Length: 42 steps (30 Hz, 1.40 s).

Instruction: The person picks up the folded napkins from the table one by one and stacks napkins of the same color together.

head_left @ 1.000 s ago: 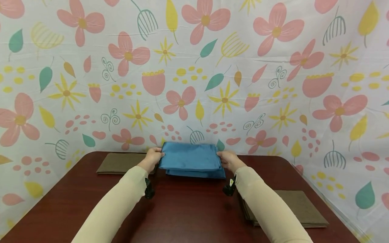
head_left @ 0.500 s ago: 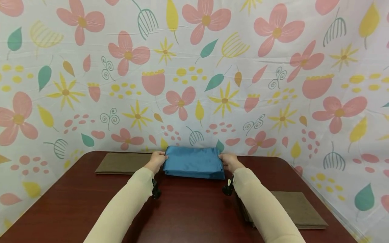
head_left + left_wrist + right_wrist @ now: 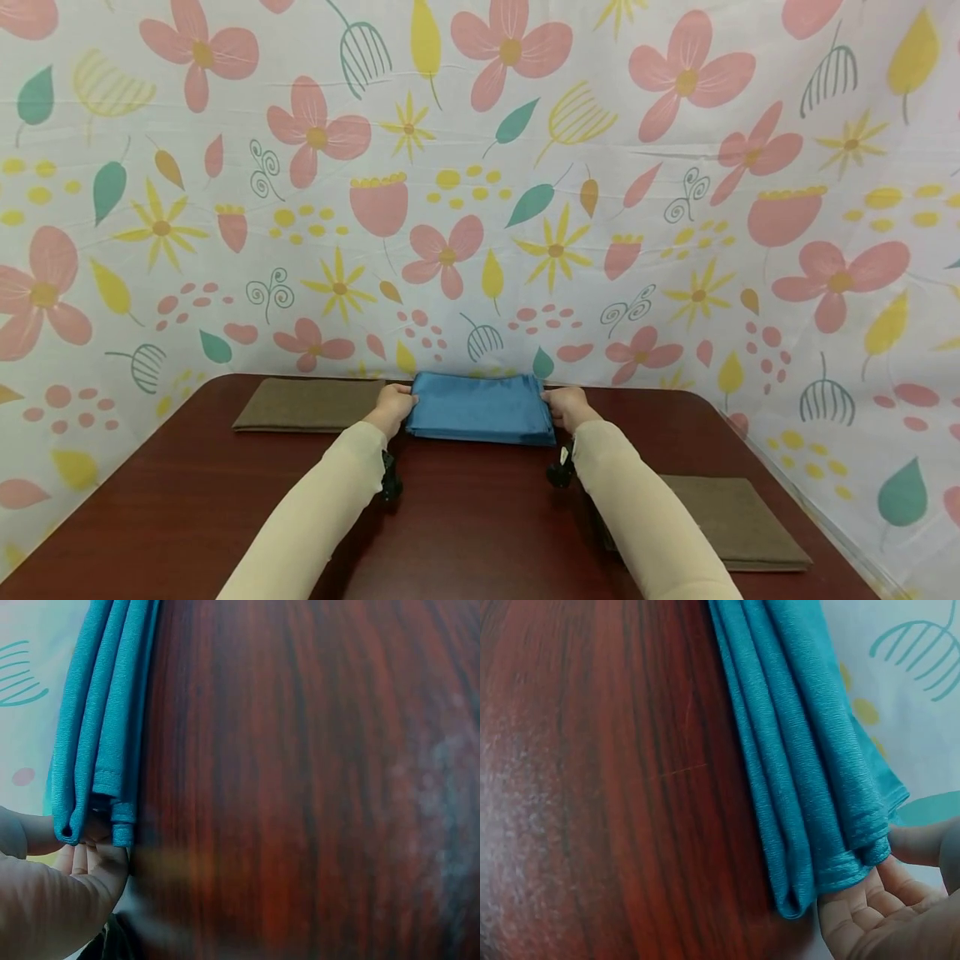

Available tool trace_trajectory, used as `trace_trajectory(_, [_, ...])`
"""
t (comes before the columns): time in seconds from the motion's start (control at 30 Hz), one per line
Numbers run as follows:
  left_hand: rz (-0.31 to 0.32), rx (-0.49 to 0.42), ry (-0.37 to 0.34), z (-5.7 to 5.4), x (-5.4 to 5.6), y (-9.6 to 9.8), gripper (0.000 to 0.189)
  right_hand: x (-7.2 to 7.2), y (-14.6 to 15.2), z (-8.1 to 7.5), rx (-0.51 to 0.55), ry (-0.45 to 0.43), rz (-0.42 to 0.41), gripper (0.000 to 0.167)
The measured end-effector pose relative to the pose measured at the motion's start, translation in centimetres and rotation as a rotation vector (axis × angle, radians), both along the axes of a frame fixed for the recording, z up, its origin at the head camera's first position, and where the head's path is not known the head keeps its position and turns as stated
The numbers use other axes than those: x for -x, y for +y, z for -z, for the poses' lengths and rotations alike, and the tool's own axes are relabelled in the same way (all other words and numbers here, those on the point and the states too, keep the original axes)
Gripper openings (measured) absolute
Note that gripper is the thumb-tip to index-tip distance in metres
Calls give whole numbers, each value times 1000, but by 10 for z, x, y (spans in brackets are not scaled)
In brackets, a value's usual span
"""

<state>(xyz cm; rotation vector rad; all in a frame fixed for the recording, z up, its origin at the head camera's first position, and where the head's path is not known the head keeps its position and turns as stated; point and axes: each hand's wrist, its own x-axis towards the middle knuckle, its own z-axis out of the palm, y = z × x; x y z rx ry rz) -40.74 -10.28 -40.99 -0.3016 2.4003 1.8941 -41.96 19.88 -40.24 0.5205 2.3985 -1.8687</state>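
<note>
The blue cloth (image 3: 480,408), folded into a flat oblong, is at the twelve o'clock edge of the table (image 3: 457,517), held between a person's two hands. The left hand (image 3: 392,407) pinches its nine o'clock end, thumb on one side of the folds and fingers on the other; in the left wrist view the layers stand out as several long ridges. The right hand (image 3: 568,407) has the three o'clock end nipped in the same way, its thumb against the upper folds and its fingers tucked beneath (the right wrist view shows a loose corner poking out past that thumb). The cloth's near edge runs along the dark red wood, though whether its whole underside rests there I cannot tell. From the blue cloth, one brown cloth (image 3: 307,406) lies flat at nine o'clock, its inner end close by the left hand; if they touch, the angle hides it. A second brown cloth (image 3: 750,525) lies at four o'clock, partly covered from view by the right sleeve (image 3: 645,508). The left sleeve (image 3: 307,517) reaches in from seven o'clock, cream like its fellow. Beyond the table, towards twelve, hangs a white backdrop (image 3: 480,167) printed with pink flowers and yellow and green leaves.
</note>
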Motion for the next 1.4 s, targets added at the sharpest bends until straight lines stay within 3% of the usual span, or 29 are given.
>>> trace_trajectory(0.17, [-4,11,-17,3,0,0,38,4,2,6,-22,-12,3,34])
trace_trajectory(0.3, [-2,52,-48,4,2,0,39,7,4,9,-57,-16,-10,13])
trace_trajectory(0.47, [0,102,-58,5,-1,1,41,8,6,11,-108,-23,-53,19])
trace_trajectory(0.6, [-40,130,-52,6,-6,3,37,6,8,14,-121,-29,-66,19])
trace_trajectory(0.8, [-79,163,-42,6,-9,4,33,5,7,17,-137,-16,-83,36])
trace_trajectory(0.93, [-75,172,-44,6,-11,3,34,3,6,16,-128,-7,-91,28])
trace_trajectory(1.17, [-42,144,-62,11,-10,2,37,0,8,15,-117,2,-117,24])
trace_trajectory(1.4, [37,1,-68,4,-10,-2,47,4,10,11,-103,-17,-123,44])
